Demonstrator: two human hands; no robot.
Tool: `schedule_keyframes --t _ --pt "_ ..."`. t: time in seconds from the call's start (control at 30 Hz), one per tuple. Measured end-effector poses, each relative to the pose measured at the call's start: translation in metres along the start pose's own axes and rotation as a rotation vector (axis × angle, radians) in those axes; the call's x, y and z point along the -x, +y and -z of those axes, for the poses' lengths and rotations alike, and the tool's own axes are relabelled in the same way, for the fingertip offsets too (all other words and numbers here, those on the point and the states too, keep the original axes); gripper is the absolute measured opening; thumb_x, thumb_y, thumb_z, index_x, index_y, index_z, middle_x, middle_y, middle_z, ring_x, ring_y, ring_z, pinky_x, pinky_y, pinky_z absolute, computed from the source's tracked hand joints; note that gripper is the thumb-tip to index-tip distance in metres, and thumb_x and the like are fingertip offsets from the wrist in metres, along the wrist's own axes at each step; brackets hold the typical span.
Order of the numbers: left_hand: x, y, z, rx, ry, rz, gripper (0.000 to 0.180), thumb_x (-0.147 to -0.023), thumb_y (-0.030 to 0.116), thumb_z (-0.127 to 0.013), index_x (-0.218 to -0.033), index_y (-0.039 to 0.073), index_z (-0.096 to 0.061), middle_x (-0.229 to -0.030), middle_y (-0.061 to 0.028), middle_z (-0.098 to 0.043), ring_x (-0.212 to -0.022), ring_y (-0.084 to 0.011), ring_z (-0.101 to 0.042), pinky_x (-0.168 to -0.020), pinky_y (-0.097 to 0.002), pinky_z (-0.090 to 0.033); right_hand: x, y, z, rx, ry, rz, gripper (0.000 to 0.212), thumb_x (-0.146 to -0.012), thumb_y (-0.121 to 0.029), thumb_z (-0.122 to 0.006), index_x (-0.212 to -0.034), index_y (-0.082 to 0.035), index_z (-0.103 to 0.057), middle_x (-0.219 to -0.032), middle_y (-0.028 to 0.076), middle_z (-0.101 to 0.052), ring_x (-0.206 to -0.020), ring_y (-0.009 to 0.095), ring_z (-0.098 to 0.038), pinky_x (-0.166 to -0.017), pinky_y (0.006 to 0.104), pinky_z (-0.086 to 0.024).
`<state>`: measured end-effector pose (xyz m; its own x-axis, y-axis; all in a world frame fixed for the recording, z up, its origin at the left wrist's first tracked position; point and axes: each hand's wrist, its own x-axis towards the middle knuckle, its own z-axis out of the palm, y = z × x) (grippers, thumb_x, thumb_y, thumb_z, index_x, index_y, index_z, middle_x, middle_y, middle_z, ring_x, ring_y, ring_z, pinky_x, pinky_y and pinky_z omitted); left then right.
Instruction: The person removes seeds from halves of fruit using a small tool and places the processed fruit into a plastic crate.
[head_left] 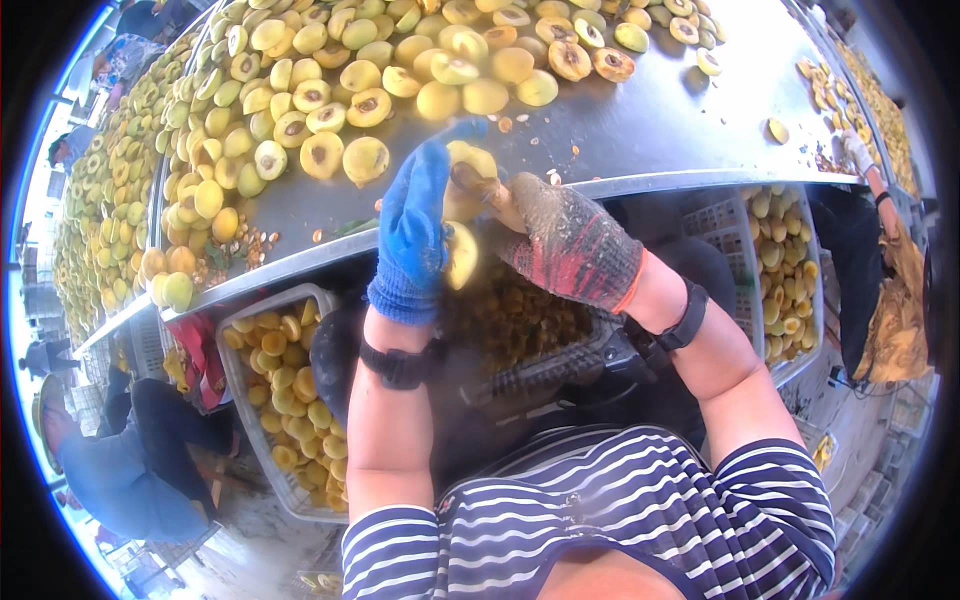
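Note:
My left hand (410,225), in a blue knitted glove, is closed round yellow peach halves at the table's near edge. One peach half (461,255) shows its cut side below the palm; another peach half (470,160) sits higher, by the fingertips. My right hand (575,235), in a dirty grey and red glove, grips a short tool with a wooden handle (508,205). The tool's tip meets the fruit in my left hand, and its working end is blurred. Heaped across the table are many peach halves (310,95), some with brown pits or hollows.
The metal table (620,130) has a raised near edge. Below it stand a crate (270,480) of peach halves on the left and a white crate (745,260) of them on the right. A dark heap (525,310) lies under my hands. Co-workers (150,450) sit on both sides.

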<state>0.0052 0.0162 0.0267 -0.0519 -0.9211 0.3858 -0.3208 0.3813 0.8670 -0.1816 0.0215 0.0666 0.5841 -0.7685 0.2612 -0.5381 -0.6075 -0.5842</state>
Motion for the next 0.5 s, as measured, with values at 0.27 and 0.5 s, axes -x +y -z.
schedule_keyframes --t 0.27,0.5 --pt "0.007 0.015 0.015 0.463 -0.164 0.15 0.049 -0.105 0.035 -0.038 -0.126 -0.006 -0.056 -0.113 -0.0123 -0.065 -0.103 -0.0186 -0.062 -0.092 -0.0322 -0.049 -0.002 -0.019 0.019 -0.972 -0.448 -0.53 0.024 -0.09 -0.014 -0.067 -0.111 -0.003 -0.06 -0.096 0.006 -0.065 -0.083 0.013 -0.061 -0.07 0.0307 -0.05" --pt "0.012 0.03 0.019 0.708 -0.291 0.318 0.048 -0.104 0.035 -0.045 -0.126 -0.006 -0.056 -0.104 -0.0107 -0.066 -0.087 -0.0219 -0.067 -0.081 -0.0333 -0.054 0.011 -0.009 0.002 -0.959 -0.503 -0.436 0.024 -0.091 -0.011 -0.067 -0.112 -0.004 -0.061 -0.093 0.002 -0.065 -0.086 0.01 -0.06 -0.074 0.0294 -0.051"
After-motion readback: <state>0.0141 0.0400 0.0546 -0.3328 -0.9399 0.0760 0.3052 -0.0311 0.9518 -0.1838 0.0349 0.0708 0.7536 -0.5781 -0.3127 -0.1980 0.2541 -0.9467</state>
